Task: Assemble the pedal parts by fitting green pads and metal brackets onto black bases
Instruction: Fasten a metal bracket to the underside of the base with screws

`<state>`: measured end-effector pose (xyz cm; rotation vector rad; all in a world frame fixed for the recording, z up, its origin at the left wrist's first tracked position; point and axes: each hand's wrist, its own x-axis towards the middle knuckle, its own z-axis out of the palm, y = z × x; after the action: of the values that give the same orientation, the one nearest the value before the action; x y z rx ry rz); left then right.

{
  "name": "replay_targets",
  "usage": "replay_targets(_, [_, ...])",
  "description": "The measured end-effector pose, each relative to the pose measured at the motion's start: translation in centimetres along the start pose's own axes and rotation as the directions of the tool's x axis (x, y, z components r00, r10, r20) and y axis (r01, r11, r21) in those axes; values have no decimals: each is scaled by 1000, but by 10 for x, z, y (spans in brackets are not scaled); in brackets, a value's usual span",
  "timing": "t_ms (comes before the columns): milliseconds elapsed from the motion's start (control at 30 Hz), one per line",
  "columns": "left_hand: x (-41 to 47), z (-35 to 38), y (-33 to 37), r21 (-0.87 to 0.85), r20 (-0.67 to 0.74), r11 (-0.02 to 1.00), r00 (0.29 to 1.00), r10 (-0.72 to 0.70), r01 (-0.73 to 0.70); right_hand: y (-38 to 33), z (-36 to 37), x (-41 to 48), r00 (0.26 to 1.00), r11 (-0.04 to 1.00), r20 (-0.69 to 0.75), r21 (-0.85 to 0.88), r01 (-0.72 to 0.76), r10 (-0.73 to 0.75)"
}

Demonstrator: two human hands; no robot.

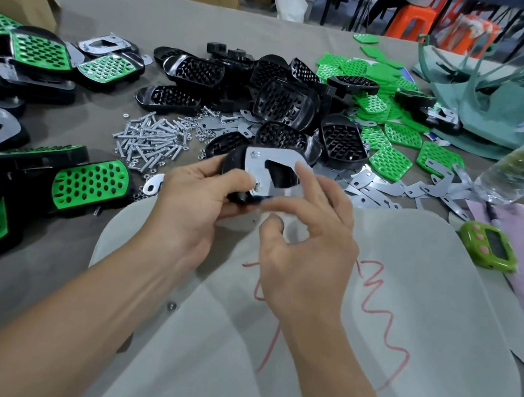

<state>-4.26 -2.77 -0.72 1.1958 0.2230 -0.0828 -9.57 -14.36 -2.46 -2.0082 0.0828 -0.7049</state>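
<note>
I'm seeing a black base (233,163) wearing a shiny silver bracket (257,168) here. Bright green pads (389,162) are showing a honeycomb hole pattern, the screws (153,141) are gleaming silver, the table cloth (50,289) is looking dull grey, and the white mat (420,312) is sporting a red scribble (372,262). Lime timer (487,252) is showing off pink buttons (480,236).
</note>
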Motion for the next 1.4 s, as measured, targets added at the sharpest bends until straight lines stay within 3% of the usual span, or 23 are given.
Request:
replay_targets(200, [-6, 0, -4, 27, 63, 1000, 998, -1, -1, 4, 1, 2, 996, 996, -4, -15, 85, -85])
replay_targets(400, [-9, -3, -9, 56, 69, 998, 997, -20, 16, -1, 1, 1, 998, 998, -47, -55, 29, -31])
replay_targets(567, [-5, -5, -5, 78, 48, 995, 997, 57, -61, -5, 1, -2, 997, 995, 30, -70, -69, 71])
replay_targets(667, [-2, -5, -4, 75, 50, 995, 996, 69, -73, -6, 0, -5, 996, 995, -70, -87, 40, -47])
replay_targets(800, [-4, -5, -6, 86, 74, 987, 989, 131, -137, -1, -2, 0, 957, 957, -186, -232, 176, -221])
replay_targets(1100, [-8, -3, -7, 218, 256, 882, 896, 362, -419, 1, 8, -2, 999, 998, 12, -42, -37, 38])
replay_targets(1300, [-9, -7, -4, 202, 353, 895, 882, 312, -397, -2, 2, 3, 985, 988, -129, 113, -102, 116])
replay_targets(1400, [-12, -5, -9, 371, 335, 777, 853, 399, -509, 1, -1, 6, 979, 973, -110, 176, -150, 171])
